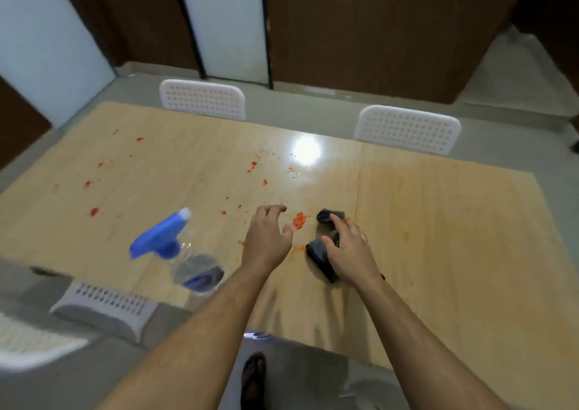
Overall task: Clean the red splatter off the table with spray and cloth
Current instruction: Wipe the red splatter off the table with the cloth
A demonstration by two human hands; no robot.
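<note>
Head cam, looking down at a light wood counter (438, 221). Right hand (351, 250) sits on top of a dark grey cloth (322, 261), fingers curled round it, gripping it vs the counter surface; one end of the cloth pokes out past the fingertips. Left hand (269, 237) hovers just beside it w/ fingers loosely bent, holding nothing, not touching cloth or bottle.

Between the two hands: biggest clump of red splatter (299, 220), orange-red & crumbly, just left of the cloth's far end. Smaller bits lie near the left hand's wrist side. More red spots scattered further out across the middle & left of the counter (approx a dozen small flecks, some faint), well apart from the hands.

Spray bottle (178, 246) w/ blue trigger head & clear body stands left of the left hand, near the counter's near edge; it's blurred, so can't tell if fully upright or tilted. Nobody's touching it.

Bright light reflection on the counter beyond the splatter; surface there looks shiny.

White perforated chairs (407, 129) at the far side, two of them, another chair back (106, 300) at near left. A foot in a dark sandal (253, 378) on the floor below.
</note>
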